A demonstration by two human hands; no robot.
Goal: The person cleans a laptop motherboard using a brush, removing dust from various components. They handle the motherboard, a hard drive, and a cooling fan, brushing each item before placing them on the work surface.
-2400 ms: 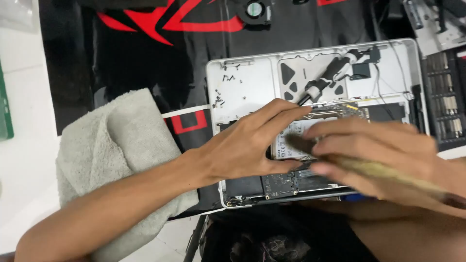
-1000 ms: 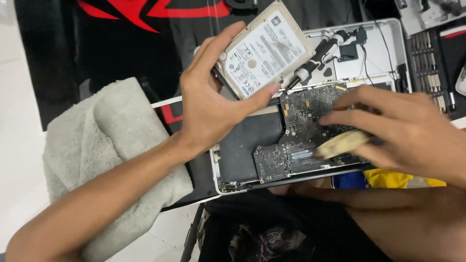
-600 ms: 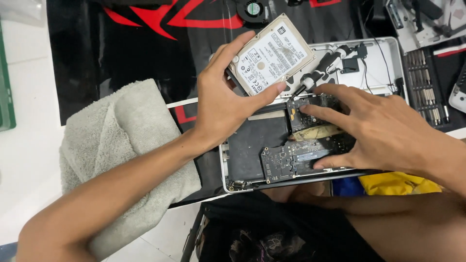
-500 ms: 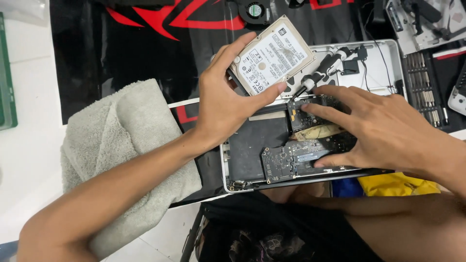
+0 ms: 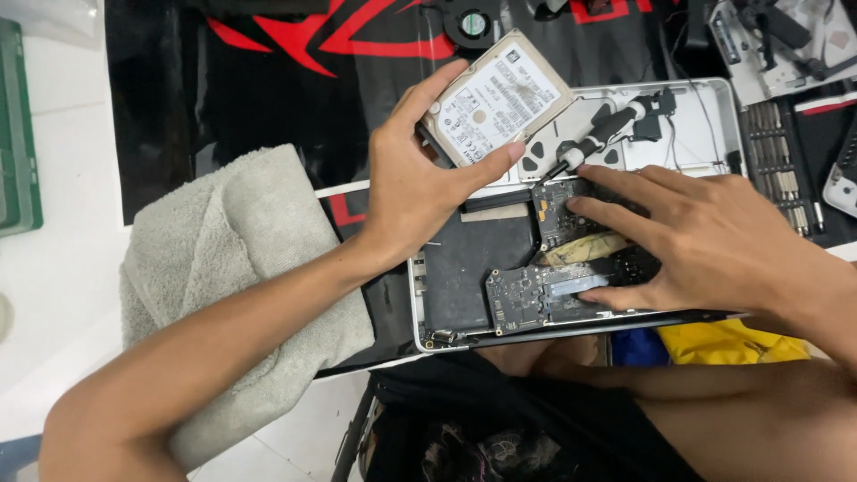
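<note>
On black mat (image 5: pixel 268 98), opened laptop (image 5: pixel 705 116)

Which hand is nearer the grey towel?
Left. The left hand holds the hard drive just right of the grey towel; the right hand rests on the circuit board, farther right.

I see a white tabletop (image 5: pixel 62 268), bare along its left side. A black mat with red markings (image 5: pixel 268 98) covers the far and middle part of it. A grey folded towel (image 5: pixel 232 268) lies partly on the bare white, partly over the mat's left edge. At the far left edge I make out a green tray (image 5: pixel 18 134). On the mat, toward the right, sits an opened silver laptop shell (image 5: pixel 661 152). A case of screwdriver bits (image 5: pixel 786 170) lies at the right edge.
</note>
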